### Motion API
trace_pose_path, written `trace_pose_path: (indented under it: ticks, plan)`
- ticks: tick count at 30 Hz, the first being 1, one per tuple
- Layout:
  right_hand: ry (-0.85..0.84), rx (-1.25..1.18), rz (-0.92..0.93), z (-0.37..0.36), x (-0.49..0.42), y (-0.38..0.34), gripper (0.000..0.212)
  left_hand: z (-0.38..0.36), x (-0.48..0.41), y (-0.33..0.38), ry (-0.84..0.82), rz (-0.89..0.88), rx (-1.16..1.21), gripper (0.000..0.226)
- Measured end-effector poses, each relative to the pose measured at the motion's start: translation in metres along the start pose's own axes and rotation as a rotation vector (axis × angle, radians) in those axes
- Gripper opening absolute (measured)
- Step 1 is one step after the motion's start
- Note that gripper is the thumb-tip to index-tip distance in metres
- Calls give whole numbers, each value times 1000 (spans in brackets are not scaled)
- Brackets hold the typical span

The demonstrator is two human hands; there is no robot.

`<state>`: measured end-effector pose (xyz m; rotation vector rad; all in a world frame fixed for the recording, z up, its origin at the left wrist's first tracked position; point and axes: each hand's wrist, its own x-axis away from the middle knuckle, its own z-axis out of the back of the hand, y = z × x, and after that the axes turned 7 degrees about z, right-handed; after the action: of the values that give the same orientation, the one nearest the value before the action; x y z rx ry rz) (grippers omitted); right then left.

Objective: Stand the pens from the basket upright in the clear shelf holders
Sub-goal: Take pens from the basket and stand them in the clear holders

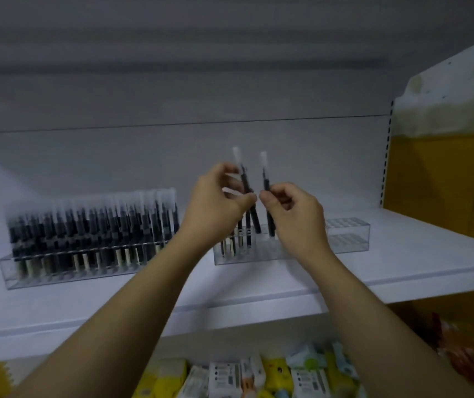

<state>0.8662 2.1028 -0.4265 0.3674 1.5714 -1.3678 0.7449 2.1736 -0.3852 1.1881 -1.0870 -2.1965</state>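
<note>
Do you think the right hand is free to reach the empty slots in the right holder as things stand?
Probably yes: the right hand holds a pen just over that holder, whose right part stands empty, with nothing visible between them.

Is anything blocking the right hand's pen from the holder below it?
Nothing visible does. The right hand pinches the pen over the clear holder; the standing pens sit toward its left end.
</note>
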Motion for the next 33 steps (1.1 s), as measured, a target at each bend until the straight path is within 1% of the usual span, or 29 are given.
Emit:
trace_pose_path:
  ticks: [1, 3, 4, 6, 11, 13, 15, 18, 23, 27, 30, 33]
  plan:
    - [-1, -11, -8, -2, -5, 3, 4, 0, -5, 2, -13, -35, -39, 50]
    - [-3, -35, -35, -5, -13, 10, 11, 2, -15, 4, -26, -103, -114, 77]
    - [-5, -42, -49, -6, -18, 13, 15, 2, -21, 4, -23, -133, -149, 84]
    - [-17, -58, -68, -10, -27, 17, 16, 2, -32, 2, -9, -167, -214, 82]
    - [-39, -70, -98, -22, -40, 28, 12, 0, -47, -9, 32, -235, -306, 64]
    - [-51, -60, -112, -26, -40, 33, 11, 0, -51, -15, 93, -234, -351, 59]
    - [-60, -53, -129, -30, -39, 37, 11, 0, -55, -20, 118, -213, -382, 56]
    - [-48, -67, -139, -34, -36, 42, 12, -2, -59, -29, 98, -220, -436, 57]
    - [28, -109, -106, -34, -36, 47, 16, -4, -64, -39, 99, -244, -498, 59]
    - [10, -91, -72, -37, -35, 47, 20, -4, -66, -44, 72, -233, -449, 58]
    - [5, -81, -85, -39, -33, 50, 18, -4, -66, -46, 71, -262, -497, 59]
    - [-51, -29, -104, -40, -29, 55, 15, -4, -66, -46, 62, -266, -548, 68]
